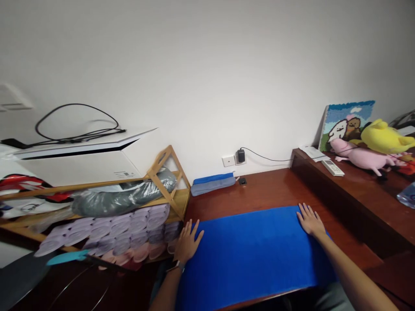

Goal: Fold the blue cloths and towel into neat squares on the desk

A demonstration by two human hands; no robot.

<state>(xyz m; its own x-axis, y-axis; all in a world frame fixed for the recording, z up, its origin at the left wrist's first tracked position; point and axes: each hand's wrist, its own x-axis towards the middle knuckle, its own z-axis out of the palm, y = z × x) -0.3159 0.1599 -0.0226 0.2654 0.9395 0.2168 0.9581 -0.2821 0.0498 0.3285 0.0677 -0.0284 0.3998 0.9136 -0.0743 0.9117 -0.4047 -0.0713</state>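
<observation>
A bright blue cloth (249, 255) is spread flat over the reddish-brown wooden desk (266, 190), its near side reaching the desk's front edge. On its left far corner rests my left hand (188, 242), fingers spread, with a watch on the wrist. My right hand (311, 219) lies flat at the far right corner, fingers stretched out. Neither hand grips anything. Beyond the cloth, against the wall, lie a folded blue cloth and a folded grey-blue cloth (213, 185).
At left, a wooden rack (170, 181) holds lilac and pink slippers (123, 231), a plastic-wrapped dark bundle (123, 198) and a white box (78, 166). A raised ledge on the right carries a remote (333, 168), plush toys (363, 157) and a picture (348, 121). A charger (241, 155) is plugged into the wall.
</observation>
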